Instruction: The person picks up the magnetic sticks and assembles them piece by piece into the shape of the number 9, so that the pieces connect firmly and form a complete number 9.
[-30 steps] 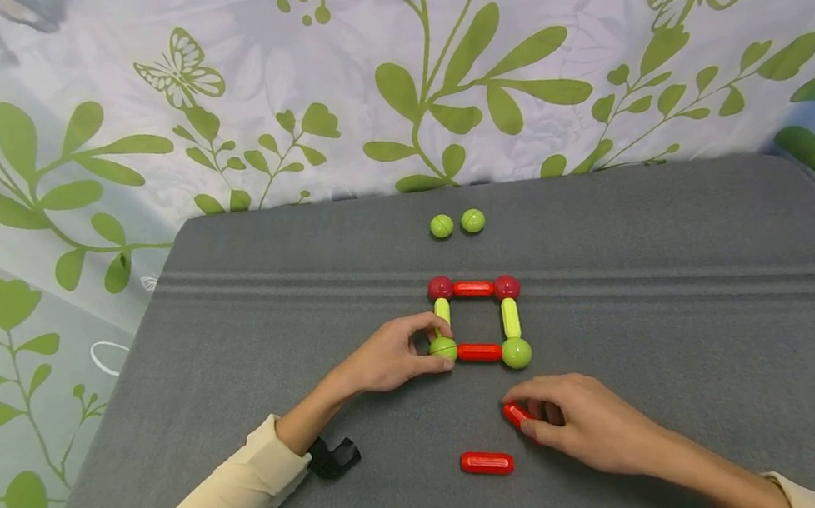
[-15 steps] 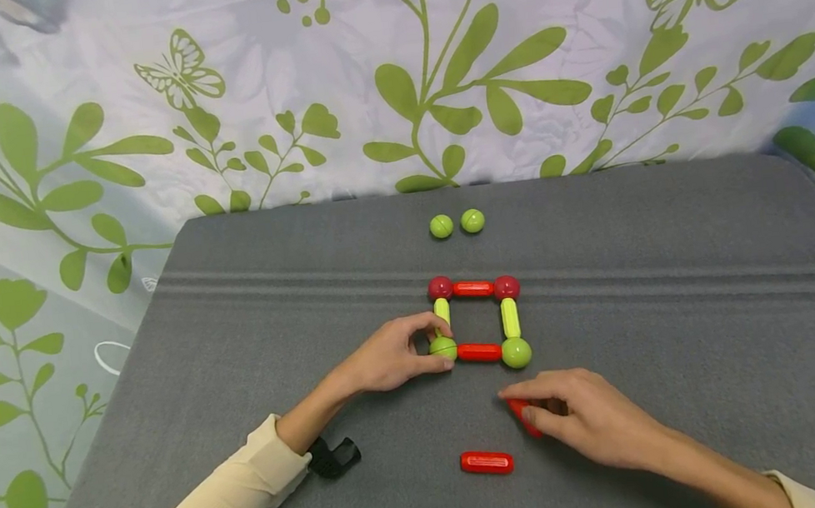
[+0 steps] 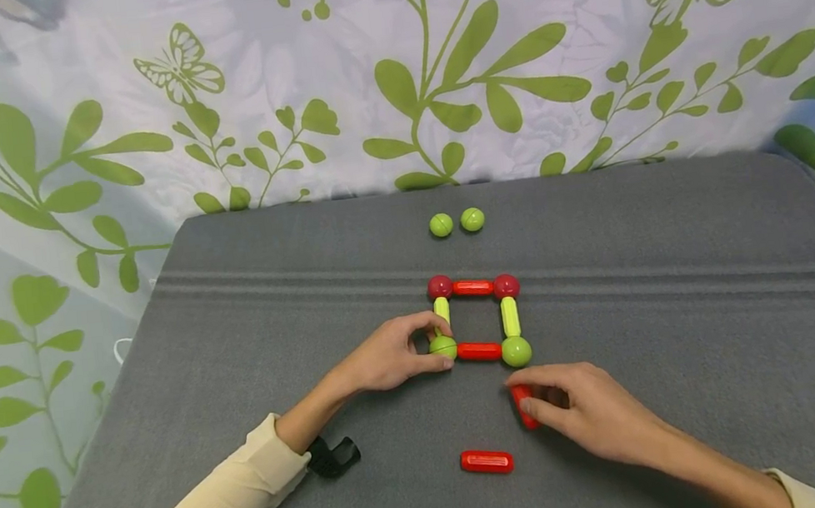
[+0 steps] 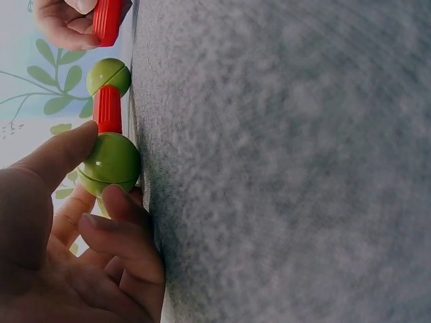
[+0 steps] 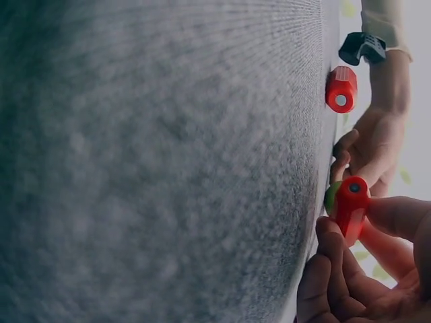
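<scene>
A square of magnetic rods and balls lies on the grey cloth. It has two dark red balls at the back, green balls in front, red rods (image 3: 479,351) across and yellow-green rods (image 3: 510,317) along the sides. My left hand (image 3: 391,355) holds the front-left green ball (image 4: 111,160) between thumb and fingers. Just in front of the front-right green ball (image 3: 516,351), my right hand (image 3: 582,406) pinches a loose red rod (image 3: 523,407) with thumb and fingers. One end of that rod, with its metal tip, faces the right wrist camera.
Another red rod (image 3: 486,461) lies nearer the front of the table. Two loose green balls (image 3: 441,225) sit close together behind the square. A patterned curtain (image 3: 327,79) hangs beyond the table's back edge. A black strap (image 3: 333,457) is on the left wrist.
My right hand has moved slightly away from me, toward the front-right ball, and the red rod it pinches has turned more in line with the square's side. My left hand stays put.
</scene>
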### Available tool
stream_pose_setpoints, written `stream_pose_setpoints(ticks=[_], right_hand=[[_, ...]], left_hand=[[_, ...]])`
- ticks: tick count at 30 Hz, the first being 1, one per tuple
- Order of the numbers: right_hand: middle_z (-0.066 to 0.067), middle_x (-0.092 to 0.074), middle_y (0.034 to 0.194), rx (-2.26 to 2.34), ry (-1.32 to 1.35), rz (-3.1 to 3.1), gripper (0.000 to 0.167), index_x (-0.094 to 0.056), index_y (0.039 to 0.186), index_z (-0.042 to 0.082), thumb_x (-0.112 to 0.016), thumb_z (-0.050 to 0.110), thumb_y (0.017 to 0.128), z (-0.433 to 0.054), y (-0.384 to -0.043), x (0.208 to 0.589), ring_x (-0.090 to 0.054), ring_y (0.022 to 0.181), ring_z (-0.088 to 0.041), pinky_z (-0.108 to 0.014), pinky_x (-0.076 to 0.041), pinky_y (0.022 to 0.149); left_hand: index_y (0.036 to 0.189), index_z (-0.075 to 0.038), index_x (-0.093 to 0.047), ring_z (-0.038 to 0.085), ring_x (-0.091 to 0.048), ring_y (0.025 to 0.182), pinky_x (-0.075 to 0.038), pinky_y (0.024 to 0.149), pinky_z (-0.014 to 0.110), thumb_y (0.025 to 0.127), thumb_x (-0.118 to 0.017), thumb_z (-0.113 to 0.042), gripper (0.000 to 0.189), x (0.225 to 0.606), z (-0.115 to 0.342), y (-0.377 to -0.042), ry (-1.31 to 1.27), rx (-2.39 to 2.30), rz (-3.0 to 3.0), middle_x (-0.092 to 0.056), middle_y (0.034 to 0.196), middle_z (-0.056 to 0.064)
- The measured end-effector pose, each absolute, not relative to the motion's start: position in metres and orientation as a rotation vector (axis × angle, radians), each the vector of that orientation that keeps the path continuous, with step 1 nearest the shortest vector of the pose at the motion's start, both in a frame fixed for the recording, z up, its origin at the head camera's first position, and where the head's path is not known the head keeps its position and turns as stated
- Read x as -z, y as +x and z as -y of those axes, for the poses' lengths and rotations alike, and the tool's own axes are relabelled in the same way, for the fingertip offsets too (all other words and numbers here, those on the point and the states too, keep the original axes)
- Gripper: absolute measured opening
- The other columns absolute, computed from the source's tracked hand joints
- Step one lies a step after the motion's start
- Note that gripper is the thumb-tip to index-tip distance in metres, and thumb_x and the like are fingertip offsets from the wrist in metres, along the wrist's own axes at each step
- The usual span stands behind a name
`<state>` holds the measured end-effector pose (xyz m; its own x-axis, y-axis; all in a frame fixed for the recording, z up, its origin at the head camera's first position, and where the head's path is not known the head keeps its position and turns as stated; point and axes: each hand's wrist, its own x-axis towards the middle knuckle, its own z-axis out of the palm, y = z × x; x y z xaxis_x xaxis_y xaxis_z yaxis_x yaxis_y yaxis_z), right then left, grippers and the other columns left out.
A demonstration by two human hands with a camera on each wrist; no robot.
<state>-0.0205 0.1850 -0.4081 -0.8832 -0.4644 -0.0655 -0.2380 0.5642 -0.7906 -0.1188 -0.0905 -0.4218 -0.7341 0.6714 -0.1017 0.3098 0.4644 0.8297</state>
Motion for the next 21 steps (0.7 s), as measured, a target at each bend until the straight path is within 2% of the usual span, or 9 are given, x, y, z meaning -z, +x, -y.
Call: stream_pose_setpoints(ticks=[21], right_hand=[[0.01, -0.062, 0.08, 1.178, -0.467, -2.63, 0.025, -0.068, 0.116, 0.012, -0.071, 0.016, 0.092, -0.1799, -0.024, 0.4161, -0.053, 0.06, -0.005, -0.026, -0.044, 0.052]], left_hand=[[0.111, -0.015, -0.064, 0.011, -0.049, 0.06, -0.04, 0.059, 0.024, 0.087, -0.077, -0.018, 0.027, 0.4284, 0.0906, -0.1149, 0.833, -1.183, -2.306, -0.058, 0.095, -0.002]])
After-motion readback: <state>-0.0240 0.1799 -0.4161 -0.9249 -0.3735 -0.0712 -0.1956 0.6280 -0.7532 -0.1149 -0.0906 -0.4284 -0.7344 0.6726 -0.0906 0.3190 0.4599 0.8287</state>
